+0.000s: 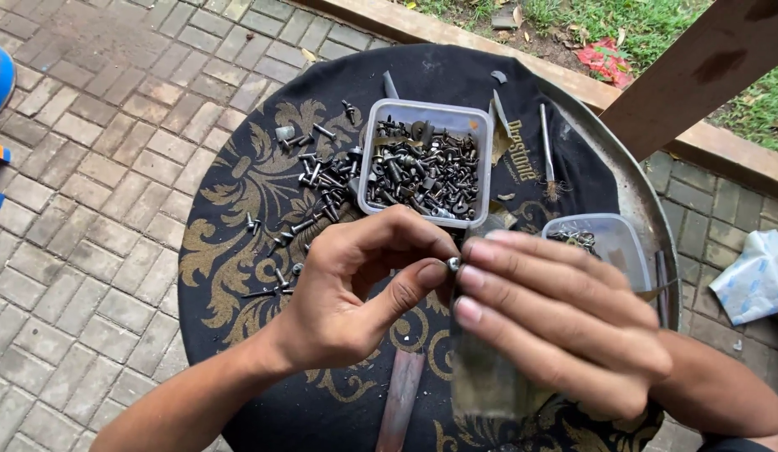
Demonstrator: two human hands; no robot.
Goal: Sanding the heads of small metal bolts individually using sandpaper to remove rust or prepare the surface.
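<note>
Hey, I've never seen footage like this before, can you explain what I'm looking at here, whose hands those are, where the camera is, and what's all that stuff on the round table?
There is no machine here: this is one picture from a camera worn on a person's head, looking down at their own two bare hands.

The left hand and the right hand meet in the middle, and their fingers pinch a small metal fastener between them. Whether it is a nut or a bolt is too small to tell.

Below is a round table covered with a black cloth with gold swirls. On it stands a clear plastic tub full of dark screws and bolts, with a loose pile of screws beside it on the cloth. A second clear tub sits partly behind the right hand. A thin metal rod lies near the far edge.

Around the table are paving bricks and a strip of grass.
</note>
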